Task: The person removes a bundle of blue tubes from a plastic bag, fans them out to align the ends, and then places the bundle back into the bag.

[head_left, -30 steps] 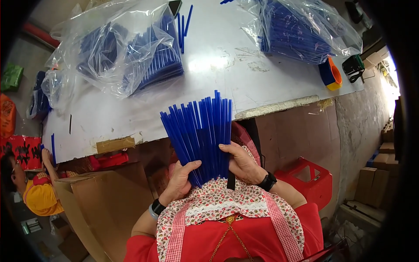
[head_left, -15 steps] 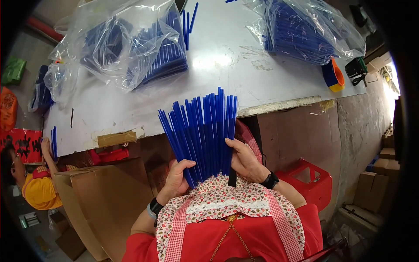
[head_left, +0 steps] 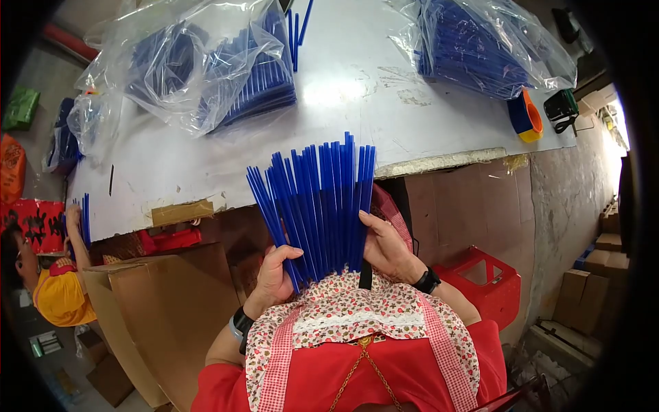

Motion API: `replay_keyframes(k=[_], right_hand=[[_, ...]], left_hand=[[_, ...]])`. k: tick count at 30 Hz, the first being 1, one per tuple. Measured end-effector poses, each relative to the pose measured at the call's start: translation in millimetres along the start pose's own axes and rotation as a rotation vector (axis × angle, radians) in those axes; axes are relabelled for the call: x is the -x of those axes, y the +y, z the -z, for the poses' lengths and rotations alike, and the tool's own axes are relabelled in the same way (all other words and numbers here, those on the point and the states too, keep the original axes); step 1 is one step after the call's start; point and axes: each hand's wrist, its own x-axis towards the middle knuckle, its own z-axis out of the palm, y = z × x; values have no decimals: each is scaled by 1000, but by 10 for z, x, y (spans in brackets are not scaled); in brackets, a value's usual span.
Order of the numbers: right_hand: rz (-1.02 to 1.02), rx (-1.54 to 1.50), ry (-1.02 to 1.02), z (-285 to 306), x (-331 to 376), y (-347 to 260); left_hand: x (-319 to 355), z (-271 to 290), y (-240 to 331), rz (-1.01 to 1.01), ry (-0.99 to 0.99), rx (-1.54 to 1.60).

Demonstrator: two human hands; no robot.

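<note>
A fanned bundle of blue plastic tubes stands nearly upright between my two hands, just in front of the table's near edge. My left hand is closed round the bundle's lower left side, its thumb lying across the front. On the lower right side my right hand grips the outer tubes, thumb in front and the other fingers behind. The tubes' tops stick up unevenly, and their lower ends come down to my flowered apron.
Clear bags of blue tubes lie on the white table, one bag left and another right. Tape rolls sit at the right edge. A cardboard box, red stool and co-worker are nearby.
The bundle and my left hand have risen slightly, and my right hand has shifted up a little. Both hands keep their hold. The co-worker's hand at the left has moved up beside some blue tubes.
</note>
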Motion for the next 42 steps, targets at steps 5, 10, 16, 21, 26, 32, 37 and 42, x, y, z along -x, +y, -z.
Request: replay_keyframes(k=[5,10,16,21,26,32,37,42], right_hand=[[8,11,13,-65,43,-22],[10,-2,-3,-38,26,-18],[17,262,44,-115,40,16],[269,795,-71,-235,-42,52],[948,1778,63,-240,14,-16],[1206,1759,66,-431,71,-186],[1179,1998,-495,-552,204,-410],[1161,2355,-674,-819,405,-745]], left_hand=[[20,-38,5,-10,3,18],[8,-7,10,3,-28,35],[-41,-44,-26,-6,-8,-63],[-116,-384,-169,-12,-26,-170],[-38,-556,-166,54,-164,-152],[-84,-638,-77,32,-216,-121],[-12,-544,76,133,-241,-62],[85,-360,448,427,-555,-588]])
